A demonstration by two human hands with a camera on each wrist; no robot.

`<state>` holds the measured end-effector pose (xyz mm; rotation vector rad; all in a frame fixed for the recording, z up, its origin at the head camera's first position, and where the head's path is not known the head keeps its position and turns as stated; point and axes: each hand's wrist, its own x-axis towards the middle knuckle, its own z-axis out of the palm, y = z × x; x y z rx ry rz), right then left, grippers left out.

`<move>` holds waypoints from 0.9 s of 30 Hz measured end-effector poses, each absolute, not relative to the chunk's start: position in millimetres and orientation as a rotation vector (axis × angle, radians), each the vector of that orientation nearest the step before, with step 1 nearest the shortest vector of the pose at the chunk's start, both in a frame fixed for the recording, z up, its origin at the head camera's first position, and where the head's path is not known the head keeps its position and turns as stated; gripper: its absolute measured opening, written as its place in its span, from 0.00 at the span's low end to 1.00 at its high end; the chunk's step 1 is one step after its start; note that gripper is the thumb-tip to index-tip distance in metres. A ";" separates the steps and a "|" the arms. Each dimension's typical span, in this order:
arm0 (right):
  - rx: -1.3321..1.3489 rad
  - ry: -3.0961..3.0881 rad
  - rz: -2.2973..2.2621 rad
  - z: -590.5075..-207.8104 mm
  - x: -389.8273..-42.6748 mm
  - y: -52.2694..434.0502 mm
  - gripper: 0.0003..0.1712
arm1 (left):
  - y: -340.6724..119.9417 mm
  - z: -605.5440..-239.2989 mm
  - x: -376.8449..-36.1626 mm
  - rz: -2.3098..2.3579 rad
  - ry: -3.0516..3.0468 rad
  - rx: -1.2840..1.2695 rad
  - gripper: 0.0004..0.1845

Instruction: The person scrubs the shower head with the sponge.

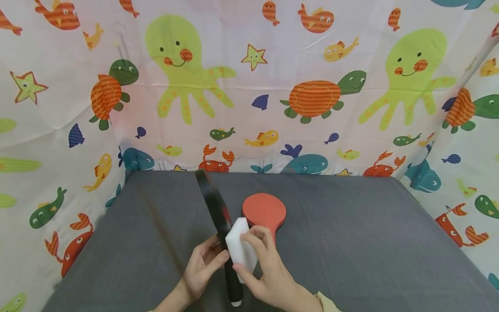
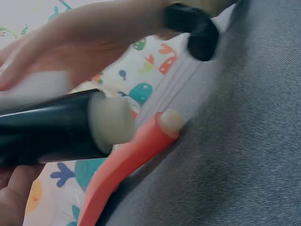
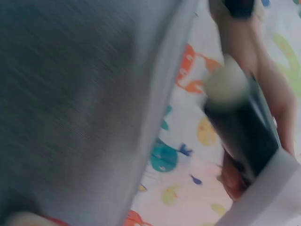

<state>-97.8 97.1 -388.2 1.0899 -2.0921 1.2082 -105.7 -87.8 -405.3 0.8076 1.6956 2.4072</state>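
Grey table (image 1: 351, 242) inside a cartoon sea-creature curtain (image 1: 273, 86).
Hung on three sides, printed with octopuses, turtles, whales and fish; lit softly, perhaps through the cloth.

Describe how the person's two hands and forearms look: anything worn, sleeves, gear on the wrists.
Both hands are bare, with no gloves or rings visible. The right hand has a pale yellowish cuff at its wrist. The left hand shows a bare wrist with no sleeve in view. In the left wrist view a black rounded piece shows at the top edge; what it is cannot be told.
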 end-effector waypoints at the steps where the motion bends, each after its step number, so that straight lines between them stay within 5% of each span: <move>1: 1.069 -2.071 1.232 -384.2 -101.2 96.1 0.27 | -86.7 -405.8 -105.0 2.394 1.683 0.831 0.19; 11: 1.147 -1.962 1.139 -384.1 -101.6 97.1 0.25 | -87.8 -406.5 -105.0 2.386 1.792 0.930 0.12; 21: 1.426 -2.094 0.664 -402.1 -72.6 112.8 0.28 | -100.5 -401.8 -117.6 2.523 1.461 0.884 0.20; 27: 1.419 -2.021 0.697 -382.9 -91.1 108.8 0.26 | -95.6 -403.0 -115.1 2.467 1.450 1.021 0.19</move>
